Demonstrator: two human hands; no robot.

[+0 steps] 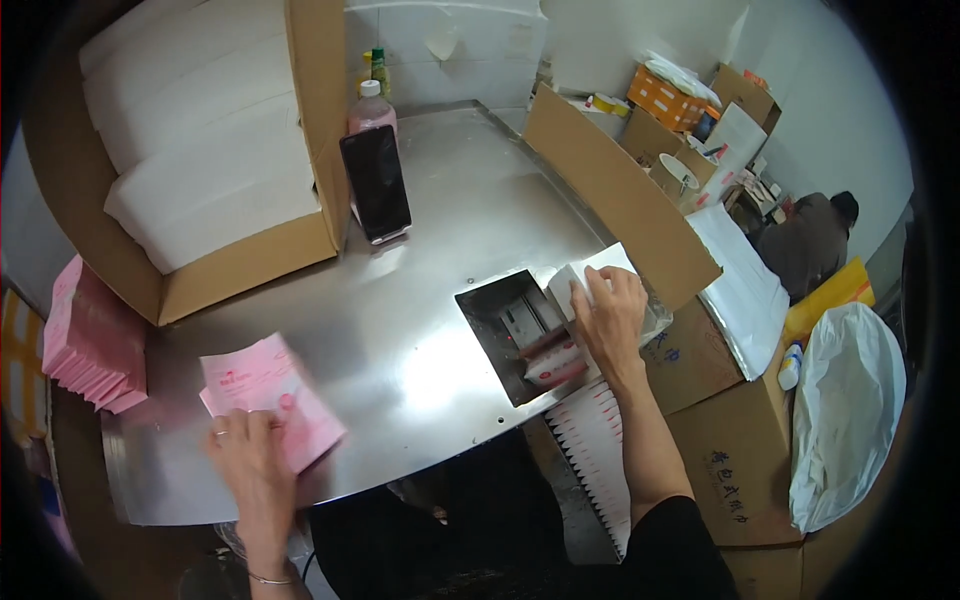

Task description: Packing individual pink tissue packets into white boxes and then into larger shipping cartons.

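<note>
At the front left of the metal table, my left hand (246, 440) has its fingers curled onto the near edge of flat printed pink bags (268, 377). To the right, my right hand (610, 308) grips a white block of what looks like folded paper (563, 290), at the edge of a rectangular opening (487, 318) in the tabletop. Inside that opening a filled pink packet (553, 364) lies by a dark metal part. The undersides of both hands' fingers are partly hidden.
A carton (250, 262) of white stacks stands at back left, above a pile of pink bags (92, 340). A phone (376, 185) leans before a bottle (371, 110). Cartons (735, 470) and a white plastic sack (845, 420) crowd the right. Another person (808, 242) is bent over at far right.
</note>
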